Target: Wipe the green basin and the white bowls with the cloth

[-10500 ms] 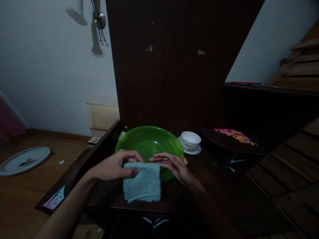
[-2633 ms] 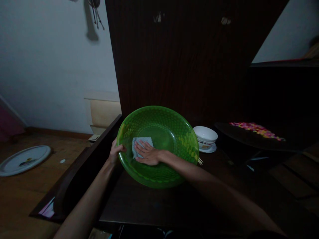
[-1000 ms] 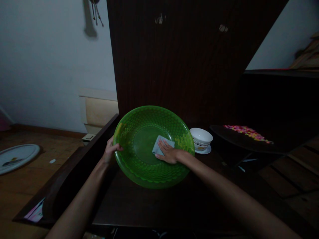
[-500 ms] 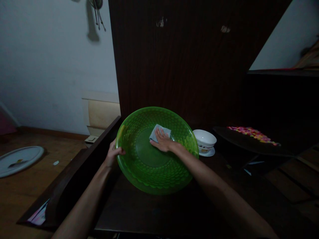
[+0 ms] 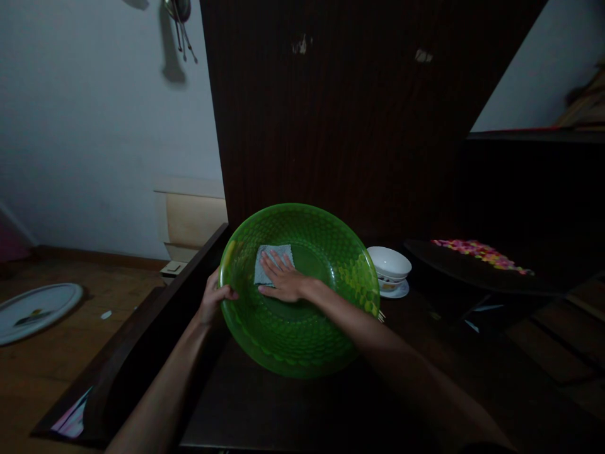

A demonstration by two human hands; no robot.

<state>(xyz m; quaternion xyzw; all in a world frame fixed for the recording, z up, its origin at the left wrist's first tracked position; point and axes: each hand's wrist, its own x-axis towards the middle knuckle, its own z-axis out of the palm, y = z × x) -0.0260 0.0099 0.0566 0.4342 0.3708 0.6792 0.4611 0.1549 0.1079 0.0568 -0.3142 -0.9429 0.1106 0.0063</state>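
Observation:
A large green plastic basin (image 5: 302,343) with a scale-like pattern is tilted toward me above the dark wooden surface. My left hand (image 5: 212,301) is closed around its left rim, the thumb on the inner side and the other fingers hidden behind. Inside the basin, my right hand (image 5: 283,280) lies flat with fingers spread, pressing a folded grey cloth (image 5: 262,271) against the left part of the basin's bottom. Part of the cloth is under the fingers.
White bowls (image 5: 390,261) are stacked on a plate (image 5: 399,291) just right of the basin. Thin stick ends (image 5: 381,316) poke out beside its rim. A dark board with pink and yellow pieces (image 5: 482,254) stands farther right. A white oval lid-like object (image 5: 40,309) lies on the floor at left.
My right hand has slid the cloth left across the basin's bottom, and its fingers are spread wider. My left hand keeps its hold on the rim.

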